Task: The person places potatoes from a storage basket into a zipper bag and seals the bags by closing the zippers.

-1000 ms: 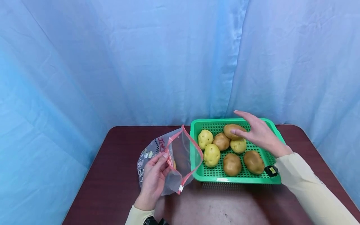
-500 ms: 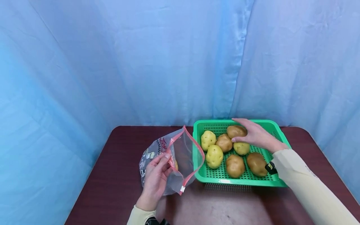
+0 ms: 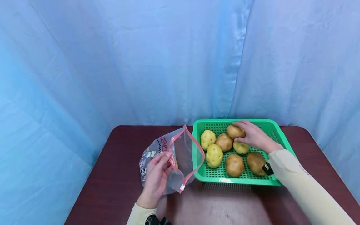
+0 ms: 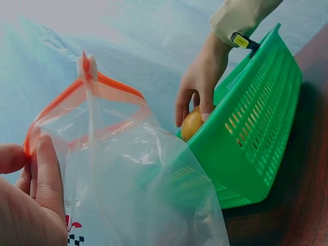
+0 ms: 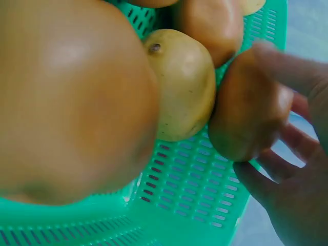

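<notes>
My left hand (image 3: 156,176) pinches the near-left rim of a clear zip bag (image 3: 182,156) with a pink edge and a white slider. The bag's mouth gapes toward the basket, and something yellowish shows faintly inside. My right hand (image 3: 257,136) reaches into the green basket (image 3: 239,180) and grips a brown potato (image 3: 234,131) at the back. In the right wrist view, thumb and fingers curl around that brown potato (image 5: 248,110), which sits beside a yellow potato (image 5: 184,84). The left wrist view shows the basket wall hiding most of what the right hand holds.
Other brown potatoes (image 3: 234,165) and yellow potatoes (image 3: 214,155) lie in the basket. It stands on a dark red table (image 3: 104,178), right against the bag's mouth. Blue curtain (image 3: 168,62) hangs behind the table.
My right hand has come down into the basket and closed its fingers on the brown potato at the back. The left hand still holds the bag, almost unmoved.
</notes>
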Tool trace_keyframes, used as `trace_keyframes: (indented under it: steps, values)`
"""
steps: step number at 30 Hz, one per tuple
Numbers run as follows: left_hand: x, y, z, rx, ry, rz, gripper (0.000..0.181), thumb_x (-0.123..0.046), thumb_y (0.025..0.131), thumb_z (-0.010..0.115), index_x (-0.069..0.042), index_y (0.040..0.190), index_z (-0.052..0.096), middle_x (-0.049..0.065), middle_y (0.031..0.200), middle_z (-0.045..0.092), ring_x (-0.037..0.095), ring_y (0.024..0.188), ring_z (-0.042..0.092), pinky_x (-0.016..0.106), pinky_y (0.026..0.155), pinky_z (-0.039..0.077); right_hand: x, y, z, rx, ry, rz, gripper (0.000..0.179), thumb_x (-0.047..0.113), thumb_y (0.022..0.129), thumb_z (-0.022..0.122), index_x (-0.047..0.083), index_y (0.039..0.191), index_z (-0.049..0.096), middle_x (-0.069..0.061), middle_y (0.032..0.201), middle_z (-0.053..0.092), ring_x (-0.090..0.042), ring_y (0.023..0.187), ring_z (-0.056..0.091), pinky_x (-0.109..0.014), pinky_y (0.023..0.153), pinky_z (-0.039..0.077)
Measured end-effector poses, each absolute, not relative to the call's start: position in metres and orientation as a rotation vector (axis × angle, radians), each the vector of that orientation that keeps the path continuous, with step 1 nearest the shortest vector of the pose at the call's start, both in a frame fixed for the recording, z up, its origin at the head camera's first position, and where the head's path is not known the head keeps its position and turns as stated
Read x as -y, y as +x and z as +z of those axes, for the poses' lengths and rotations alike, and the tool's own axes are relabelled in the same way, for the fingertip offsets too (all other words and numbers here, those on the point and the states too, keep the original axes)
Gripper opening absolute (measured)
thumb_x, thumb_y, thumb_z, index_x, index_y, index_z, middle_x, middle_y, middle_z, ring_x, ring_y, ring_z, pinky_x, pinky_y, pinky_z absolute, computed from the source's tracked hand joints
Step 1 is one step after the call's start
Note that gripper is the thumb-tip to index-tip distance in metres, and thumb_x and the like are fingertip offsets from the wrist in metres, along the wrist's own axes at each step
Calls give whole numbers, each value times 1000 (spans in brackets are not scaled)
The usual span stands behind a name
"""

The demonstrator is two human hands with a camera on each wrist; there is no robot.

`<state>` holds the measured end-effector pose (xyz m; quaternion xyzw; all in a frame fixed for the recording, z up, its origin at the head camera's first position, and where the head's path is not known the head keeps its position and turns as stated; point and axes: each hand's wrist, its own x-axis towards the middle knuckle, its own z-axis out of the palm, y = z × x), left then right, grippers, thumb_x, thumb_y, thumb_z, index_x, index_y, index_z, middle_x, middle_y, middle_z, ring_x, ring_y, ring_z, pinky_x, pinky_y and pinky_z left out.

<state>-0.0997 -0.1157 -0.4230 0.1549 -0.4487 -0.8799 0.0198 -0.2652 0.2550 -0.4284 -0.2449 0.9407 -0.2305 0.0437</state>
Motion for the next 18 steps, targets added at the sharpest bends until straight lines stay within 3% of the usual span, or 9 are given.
trace_keyframes:
  steps: [6,15,17,18]
  values:
    - [115,-103,-424,1382,464,-2738,8,-6,101,65,-6,100,73,3,83,69,10,70,67,23,67,59,-255,-265,-424,-2907,-758,-699,61,16,96,77,2,149,51,-25,149,47,-47,135,44,-66,107,38]
    - [116,-103,-423,1365,469,-2722,13,-3,101,64,-7,95,74,2,81,70,9,68,68,23,66,59,-244,-234,-387,-2981,-715,-973,66,35,98,74,8,152,49,-20,148,51,-41,129,53,-62,97,47]
    - [117,-103,-423,1359,468,-2718,14,-3,100,64,-8,94,75,2,80,70,9,68,68,23,66,59,-238,-224,-378,-2999,-723,-1048,66,36,98,74,10,153,49,-17,148,53,-38,127,55,-59,96,49]
    - [118,-104,-423,1359,465,-2717,14,-3,100,64,-8,94,75,2,80,70,8,68,68,23,66,59,-234,-218,-374,-3003,-726,-1095,66,35,97,75,11,153,50,-15,148,53,-36,127,56,-51,98,51]
